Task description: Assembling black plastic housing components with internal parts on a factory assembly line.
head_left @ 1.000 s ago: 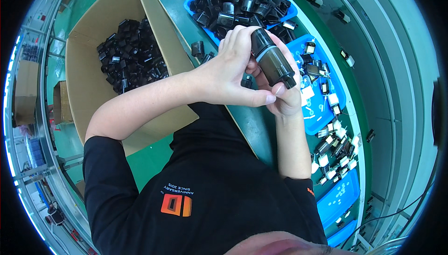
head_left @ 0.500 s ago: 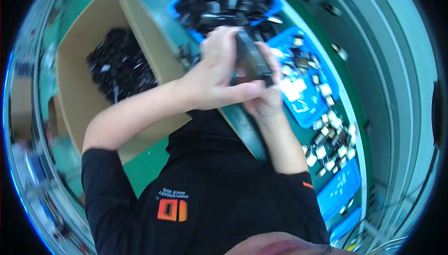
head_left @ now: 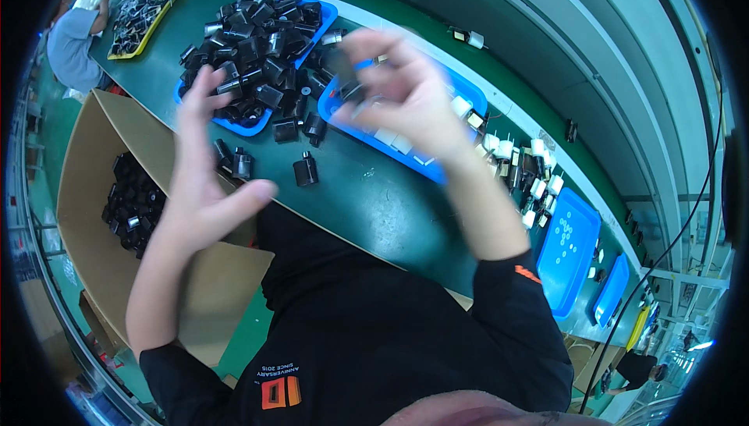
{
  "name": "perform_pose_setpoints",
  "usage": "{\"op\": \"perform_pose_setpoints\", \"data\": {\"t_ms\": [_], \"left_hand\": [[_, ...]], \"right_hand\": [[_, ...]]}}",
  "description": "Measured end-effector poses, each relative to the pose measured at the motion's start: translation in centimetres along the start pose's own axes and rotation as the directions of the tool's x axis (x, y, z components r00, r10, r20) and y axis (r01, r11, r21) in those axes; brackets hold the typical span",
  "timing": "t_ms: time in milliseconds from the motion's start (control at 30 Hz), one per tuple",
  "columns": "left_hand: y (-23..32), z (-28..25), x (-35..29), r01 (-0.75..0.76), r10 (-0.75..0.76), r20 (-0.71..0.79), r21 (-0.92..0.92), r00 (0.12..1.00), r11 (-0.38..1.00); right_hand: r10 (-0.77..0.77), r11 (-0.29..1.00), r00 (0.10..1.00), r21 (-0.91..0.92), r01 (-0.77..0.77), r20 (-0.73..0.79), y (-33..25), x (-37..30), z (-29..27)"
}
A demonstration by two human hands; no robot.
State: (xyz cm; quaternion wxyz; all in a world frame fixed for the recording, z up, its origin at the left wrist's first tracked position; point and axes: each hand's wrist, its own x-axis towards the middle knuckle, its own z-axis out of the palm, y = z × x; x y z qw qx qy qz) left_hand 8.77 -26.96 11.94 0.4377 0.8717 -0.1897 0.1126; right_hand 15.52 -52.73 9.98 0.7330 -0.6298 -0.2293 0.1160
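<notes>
My left hand point(head_left: 195, 192) is raised between the cardboard box and the heap of black parts. Its fingers and thumb are spread, with nothing between them. Over the middle blue tray point(head_left: 429, 167), my right hand point(head_left: 421, 106) is smeared by motion. Its fingers and thumb curl around a dark, blurred black plastic part point(head_left: 346, 75), whose exact shape I cannot make out. Many black plastic housings point(head_left: 253, 47) with short necks fill the blue tray point(head_left: 248, 126) at the far left. Beside that tray, a single black housing point(head_left: 306, 168) stands on the green table.
An open cardboard box point(head_left: 90, 192) with black parts stands left of the green table point(head_left: 374, 207). White-and-black pieces point(head_left: 538, 180) lie at right, near a blue tray point(head_left: 558, 270) with small discs. Beyond the yellow tray point(head_left: 127, 56) sits another person point(head_left: 74, 47).
My hands, together around a black object before, are now apart: the left moved left and spread, the right stays over the middle tray. The view has shifted, showing more table.
</notes>
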Motion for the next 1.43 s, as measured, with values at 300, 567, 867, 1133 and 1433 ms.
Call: {"op": "perform_pose_setpoints", "data": {"t_ms": [300, 567, 867, 1133, 1433], "left_hand": [[-16.1, -16.8, -13.6, 0.613, -0.404, -0.539, 0.292, 0.739, 0.734], [-26.1, -14.1, -25.8, 0.693, -0.841, -0.029, 0.582, 0.541, 0.426], [-31.7, -6.7, -20.5, 0.596, -0.795, 0.033, 0.643, 0.605, 0.481], [-30.8, -5.2, -20.0, 0.404, -0.739, -0.001, 0.838, 0.673, 0.367], [-31.9, -4.5, -18.4, 0.299, -0.762, 0.137, 0.865, 0.633, 0.404]], "right_hand": [[0.262, 0.052, 0.815, -0.835, -0.547, -0.517, 7.0, -4.3, -38.6], [0.126, 0.22, 0.942, -0.917, -0.333, -0.312, 12.1, 6.0, -34.1], [0.246, 0.108, 0.899, -0.912, -0.397, -0.362, 11.8, 7.4, -33.3], [-0.002, 0.599, 0.928, -0.743, -0.298, -0.373, 5.3, 4.7, -19.9], [-0.083, 0.963, 0.948, -0.27, -0.003, -0.306, 1.2, -7.7, -9.0]]}}
